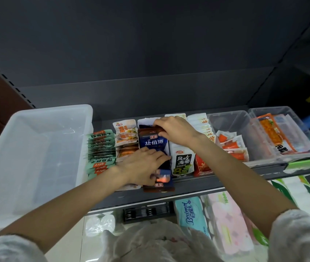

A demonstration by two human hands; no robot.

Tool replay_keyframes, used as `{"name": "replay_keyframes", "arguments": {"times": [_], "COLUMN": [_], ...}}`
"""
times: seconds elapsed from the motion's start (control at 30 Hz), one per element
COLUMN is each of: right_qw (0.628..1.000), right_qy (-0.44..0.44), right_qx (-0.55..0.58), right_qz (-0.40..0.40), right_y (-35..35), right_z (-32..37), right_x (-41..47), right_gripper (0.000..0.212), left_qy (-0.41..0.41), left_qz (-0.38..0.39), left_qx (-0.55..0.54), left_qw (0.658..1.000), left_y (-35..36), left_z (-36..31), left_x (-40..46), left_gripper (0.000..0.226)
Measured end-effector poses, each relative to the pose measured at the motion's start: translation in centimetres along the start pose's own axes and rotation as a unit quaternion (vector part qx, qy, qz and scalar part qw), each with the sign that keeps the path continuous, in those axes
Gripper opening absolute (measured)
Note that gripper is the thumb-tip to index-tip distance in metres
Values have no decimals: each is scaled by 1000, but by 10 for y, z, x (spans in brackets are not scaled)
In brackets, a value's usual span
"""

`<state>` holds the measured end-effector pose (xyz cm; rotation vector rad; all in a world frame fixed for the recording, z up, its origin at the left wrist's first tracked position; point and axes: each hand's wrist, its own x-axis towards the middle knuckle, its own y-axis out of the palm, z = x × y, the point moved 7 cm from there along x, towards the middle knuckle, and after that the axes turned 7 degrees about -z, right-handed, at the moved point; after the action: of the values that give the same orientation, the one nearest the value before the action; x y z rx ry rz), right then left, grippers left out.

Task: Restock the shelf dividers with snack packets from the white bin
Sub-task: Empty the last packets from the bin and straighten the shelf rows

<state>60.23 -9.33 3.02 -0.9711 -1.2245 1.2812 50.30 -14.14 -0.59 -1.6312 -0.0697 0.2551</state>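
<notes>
Nearest me, at the shelf's (197, 188) front edge, my left hand (142, 166) lies on the dark blue packets (153, 143), fingers reaching across them and thumb tucked against the front ones, so I judge it is gripping them. Further back in the same divider lane, my right hand (176, 130) has its fingertips curled over the rear packets' tops, pinching them together. The white bin (37, 157) sits at the shelf's left end, and I see nothing in it. I judge these packets light, glossy and slippery, soft enough to buckle; I'd hold them by the flat sealed edges and squeeze the stack from both ends.
</notes>
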Motion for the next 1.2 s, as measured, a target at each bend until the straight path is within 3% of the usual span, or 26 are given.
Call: {"name": "replay_keyframes", "arguments": {"times": [0.2, 0.33, 0.53, 0.7, 0.8, 0.9, 1.2], "right_qw": [1000, 1000, 1000, 1000, 1000, 1000, 1000], "right_qy": [-7, -5, -3, -5, -6, -9, -20], "right_qx": [-3, -1, 6, 9, 9, 9, -1], "right_qz": [3, 1, 1, 1, -1, -8, -5], "right_y": [-1, -1, -1, -1, -1, -2, -1], "right_z": [1, 0, -1, -2, -2, -2, -1], "right_x": [-1, 0, -1, 0, 0, 0, 0], "right_gripper": [34, 33, 33, 33, 33, 33, 38], "left_qy": [-44, -41, -13, -28, -39, -33, -79], "left_qz": [3, -64, -137, -58, 27, 48, -50], "left_qx": [-14, -114, -132, -90, -58, -37, -1], "left_qw": [999, 991, 982, 994, 997, 998, 996], "left_y": [6, -9, -15, -13, -3, 0, -2], "left_z": [-3, 9, 24, 24, 20, 14, 13], "left_x": [-3, -9, -16, -11, -15, -16, -8], "left_gripper": [86, 61, 32, 27, 73, 88, 42]}}
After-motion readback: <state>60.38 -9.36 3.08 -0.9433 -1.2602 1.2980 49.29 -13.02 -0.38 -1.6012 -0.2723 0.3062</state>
